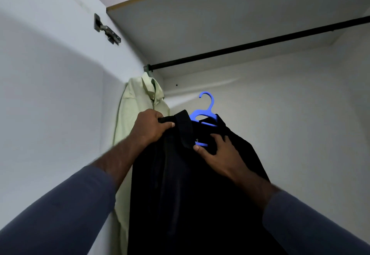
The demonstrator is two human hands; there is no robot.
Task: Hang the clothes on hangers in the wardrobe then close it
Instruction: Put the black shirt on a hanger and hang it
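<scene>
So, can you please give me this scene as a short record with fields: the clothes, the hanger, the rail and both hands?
black garment: on the blue hanger, held up below the rail
blue hanger: hook free, not yet on the rail
rail: black bar across the wardrobe top
green shirt: hangs at the rail's left end
left hand: grips the black garment's shoulder edge
right hand: grips the black garment near the collar, thumb by the blue hanger

1. Plain black shirt [180,184].
2. Bright blue plastic hanger [208,112].
3. Pale green collared shirt [138,102], unpatterned.
4. Black wardrobe rail [250,44].
5. White wardrobe walls [290,104].
6. Slate-blue sleeves [60,214].
</scene>
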